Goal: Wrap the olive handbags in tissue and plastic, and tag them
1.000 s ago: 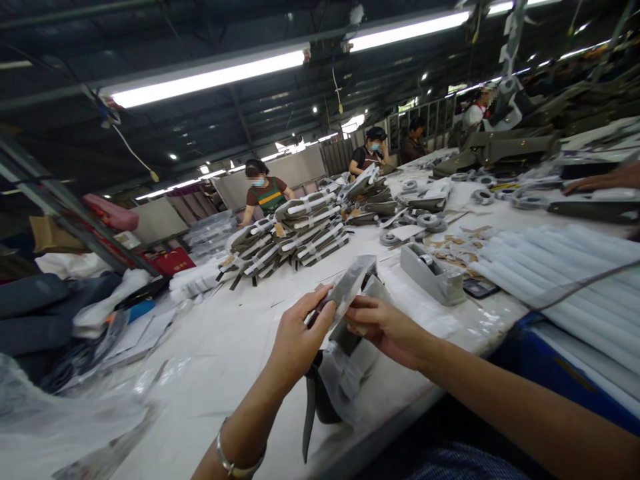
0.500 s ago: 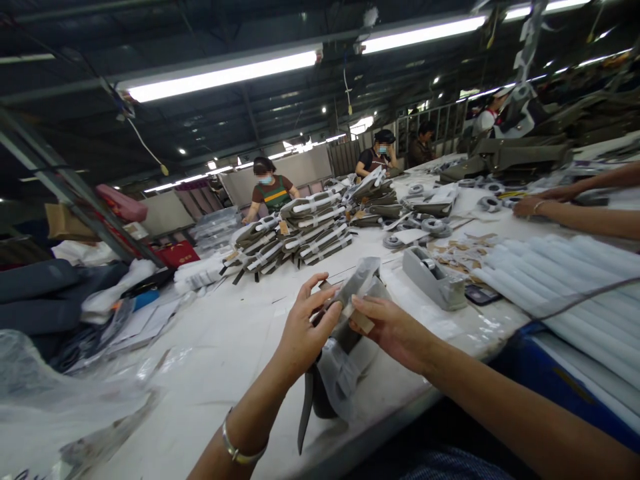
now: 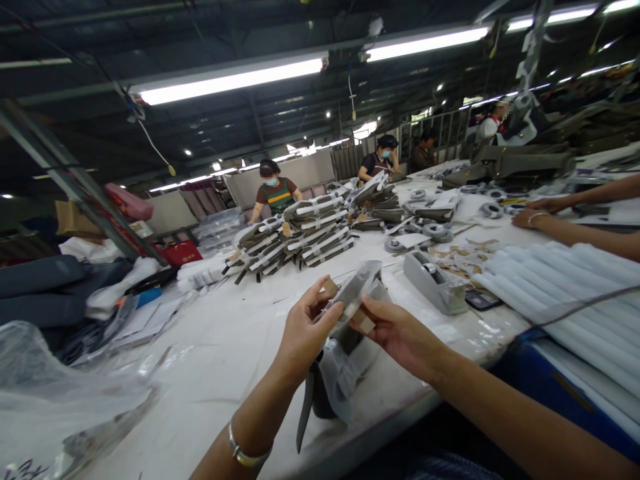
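My left hand [image 3: 305, 330] and my right hand [image 3: 395, 330] meet in front of me above a white table [image 3: 220, 353]. Both pinch a clear plastic sleeve [image 3: 357, 290] with a grey strap-like piece inside; a small tan tag shows between the fingers. Below my hands the dark strap [image 3: 306, 410] hangs down over the table's near edge, partly wrapped in plastic. A grey tape dispenser [image 3: 434, 283] stands just right of my right hand.
Stacks of wrapped grey pieces [image 3: 300, 237] lie mid-table, rolls of strap [image 3: 435, 230] farther back. White foam tubes [image 3: 560, 280] fill the right side. Another person's arms [image 3: 575, 220] rest at the right. Several masked workers stand at the far side. Loose plastic bags [image 3: 60, 393] lie at left.
My hands stay together on the sleeve, fingers shifting slightly as the tan tag comes into view. Another person's arms have reached further onto the table at the right.
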Motion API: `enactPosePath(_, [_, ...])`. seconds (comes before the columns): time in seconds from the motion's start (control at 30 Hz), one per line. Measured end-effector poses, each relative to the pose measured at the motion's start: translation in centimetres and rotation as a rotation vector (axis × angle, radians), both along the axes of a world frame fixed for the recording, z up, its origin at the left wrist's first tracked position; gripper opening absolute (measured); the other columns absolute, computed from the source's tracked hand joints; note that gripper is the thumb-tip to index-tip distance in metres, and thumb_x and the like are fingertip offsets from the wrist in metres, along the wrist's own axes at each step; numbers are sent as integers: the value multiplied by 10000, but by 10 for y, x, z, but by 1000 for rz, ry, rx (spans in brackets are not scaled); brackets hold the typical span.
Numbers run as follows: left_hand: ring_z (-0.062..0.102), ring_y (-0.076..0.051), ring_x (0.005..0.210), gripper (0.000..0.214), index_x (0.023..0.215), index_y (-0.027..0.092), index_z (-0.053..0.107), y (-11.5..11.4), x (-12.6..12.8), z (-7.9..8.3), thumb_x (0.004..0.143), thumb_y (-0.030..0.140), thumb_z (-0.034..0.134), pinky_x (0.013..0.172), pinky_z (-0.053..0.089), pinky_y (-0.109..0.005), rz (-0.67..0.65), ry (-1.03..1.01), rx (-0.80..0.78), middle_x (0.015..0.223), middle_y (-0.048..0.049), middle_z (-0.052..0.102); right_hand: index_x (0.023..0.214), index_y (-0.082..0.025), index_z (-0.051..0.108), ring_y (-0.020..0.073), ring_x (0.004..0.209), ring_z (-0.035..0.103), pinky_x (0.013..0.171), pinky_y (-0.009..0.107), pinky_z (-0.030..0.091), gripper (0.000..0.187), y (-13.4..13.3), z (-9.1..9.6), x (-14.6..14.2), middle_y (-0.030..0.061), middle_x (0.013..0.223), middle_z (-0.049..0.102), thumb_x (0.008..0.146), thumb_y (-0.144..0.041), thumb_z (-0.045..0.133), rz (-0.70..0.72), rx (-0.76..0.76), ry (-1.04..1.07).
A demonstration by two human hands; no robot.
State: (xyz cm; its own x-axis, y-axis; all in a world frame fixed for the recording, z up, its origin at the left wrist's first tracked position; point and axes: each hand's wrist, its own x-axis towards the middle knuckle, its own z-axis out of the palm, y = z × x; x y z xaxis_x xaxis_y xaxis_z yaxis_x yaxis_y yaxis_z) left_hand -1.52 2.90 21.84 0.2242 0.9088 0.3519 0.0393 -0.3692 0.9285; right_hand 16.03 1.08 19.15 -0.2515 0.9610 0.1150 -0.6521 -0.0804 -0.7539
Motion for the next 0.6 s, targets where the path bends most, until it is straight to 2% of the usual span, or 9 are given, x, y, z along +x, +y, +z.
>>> enactPosePath(0.1, [641, -227, 1074, 435, 1230, 190, 651, -4, -2, -3, 842, 376, 714, 940, 494, -305, 16, 35, 49, 1151, -71, 699, 1036, -155, 754, 161, 962, 683, 885, 254, 549, 258, -3, -11, 2, 77, 1113, 727, 806, -265, 717, 2, -71, 123])
enactPosePath(0.23, [637, -220, 1111, 323, 1123, 212, 711, -6, 0, -7, 834, 356, 722, 967, 499, -296, 84, 52, 80, 1193, -54, 699, 1085, -183, 741, 143, 989, 679, 922, 212, 527, 381, -11, -17, -5, 52, 1140, 718, 708, -145, 775, 4, -1, 119])
enactPosePath(0.4, [660, -205, 1049, 280, 1104, 223, 708, -11, 5, -10, 843, 324, 702, 921, 528, -295, 122, 91, 143, 1130, -42, 714, 1100, -213, 732, 137, 1037, 648, 1004, 242, 489, 330, -18, -15, -24, 39, 1133, 709, 778, -263, 788, -122, 101, 97])
enactPosePath(0.53, [659, -194, 1033, 259, 1112, 237, 695, -17, 9, -12, 862, 301, 675, 937, 512, -298, 165, 140, 239, 1105, -30, 713, 979, -230, 747, 130, 958, 640, 939, 250, 514, 265, -17, -20, -37, 16, 1043, 706, 738, -308, 825, -268, 82, 142])
enactPosePath(0.6, [659, -190, 1020, 252, 1108, 237, 691, -20, 12, -14, 862, 290, 677, 936, 508, -299, 193, 156, 280, 1093, -29, 713, 938, -224, 737, 129, 933, 631, 897, 246, 519, 215, -15, -23, -42, 13, 999, 696, 760, -321, 806, -319, 95, 150])
